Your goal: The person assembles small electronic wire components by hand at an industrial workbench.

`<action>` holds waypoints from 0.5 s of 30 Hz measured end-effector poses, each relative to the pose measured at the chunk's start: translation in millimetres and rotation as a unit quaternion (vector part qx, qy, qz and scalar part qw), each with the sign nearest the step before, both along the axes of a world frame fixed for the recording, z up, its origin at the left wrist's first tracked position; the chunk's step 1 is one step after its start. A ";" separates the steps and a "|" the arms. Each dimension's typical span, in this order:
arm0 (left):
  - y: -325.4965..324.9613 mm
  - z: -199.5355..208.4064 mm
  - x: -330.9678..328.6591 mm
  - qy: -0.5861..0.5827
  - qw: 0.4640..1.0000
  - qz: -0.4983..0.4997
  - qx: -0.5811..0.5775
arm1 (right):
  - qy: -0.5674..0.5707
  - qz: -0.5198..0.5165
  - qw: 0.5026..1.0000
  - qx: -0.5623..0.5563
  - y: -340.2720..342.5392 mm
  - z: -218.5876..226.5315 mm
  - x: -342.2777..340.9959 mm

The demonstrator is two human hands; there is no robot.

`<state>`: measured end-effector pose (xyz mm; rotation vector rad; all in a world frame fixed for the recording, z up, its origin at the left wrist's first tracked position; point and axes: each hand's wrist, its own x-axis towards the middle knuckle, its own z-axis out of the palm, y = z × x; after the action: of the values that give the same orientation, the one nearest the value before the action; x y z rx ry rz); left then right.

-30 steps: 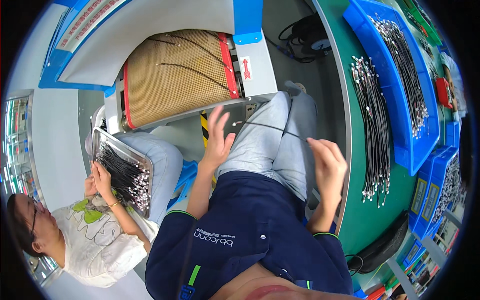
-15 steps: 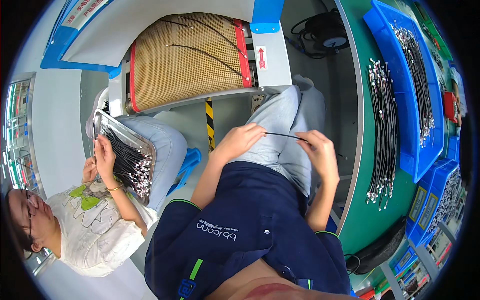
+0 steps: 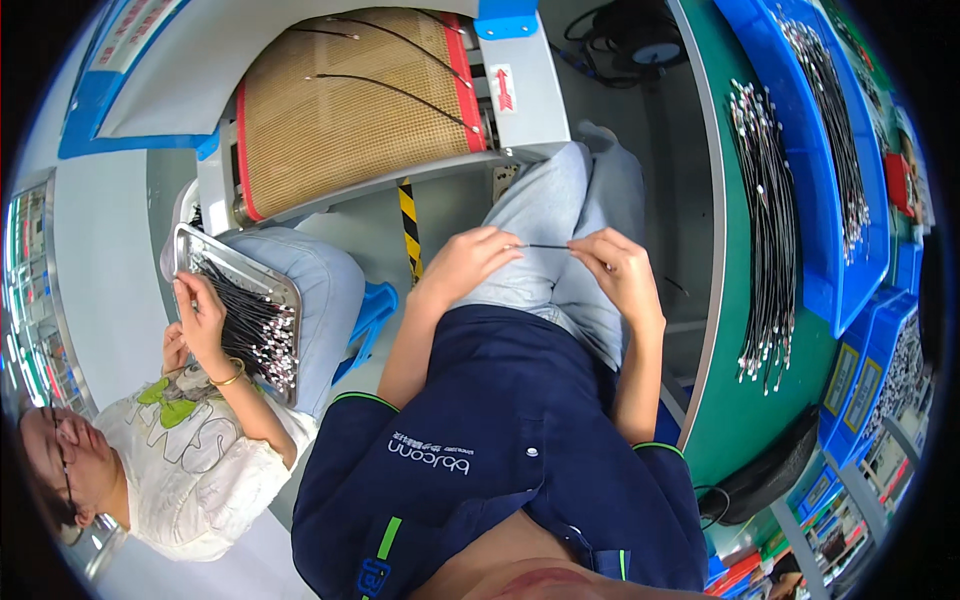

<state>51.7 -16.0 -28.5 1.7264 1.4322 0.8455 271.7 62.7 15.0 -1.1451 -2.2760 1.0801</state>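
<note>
My left hand (image 3: 470, 262) and my right hand (image 3: 618, 275) hover over my lap, close together. Between their fingertips stretches a thin black cable (image 3: 545, 246), pinched at each end. Below the hands are my grey trousers (image 3: 560, 230) and my dark blue shirt. A row of similar black cables with white tips (image 3: 765, 220) lies on the green table (image 3: 735, 420) to my right, apart from both hands.
A conveyor with a tan mesh belt (image 3: 340, 110) carrying a few cables stands ahead. At the left a seated person holds a metal tray (image 3: 240, 305) of cables on the lap. Blue bins (image 3: 830, 150) with cables line the right side.
My hands have drawn closer together in front of me, and the cable span between them is shorter. The view has shifted slightly.
</note>
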 end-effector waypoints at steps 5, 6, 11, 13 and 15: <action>3.1 -0.7 -2.6 0.020 0.999 -0.013 0.027 | 0.062 -0.029 0.998 -0.011 3.5 -3.5 4.6; 4.4 0.3 -1.6 0.016 0.999 -0.018 0.026 | 0.078 -0.048 0.996 -0.007 4.2 -5.2 6.7; 6.1 -1.7 4.9 -0.041 0.998 -0.050 -0.021 | 0.098 0.040 0.994 0.036 2.4 -15.6 1.9; 5.3 1.0 10.6 -0.055 0.996 -0.055 -0.036 | 0.098 0.057 0.993 0.025 -3.1 -17.5 -11.0; 7.1 5.9 13.0 -0.068 0.995 -0.060 -0.050 | 0.104 0.085 0.991 0.023 -3.0 -16.1 -15.7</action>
<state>64.7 -8.8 -22.6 1.6305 1.2474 0.7970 256.0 59.7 -1.1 -0.7913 -2.2517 1.1448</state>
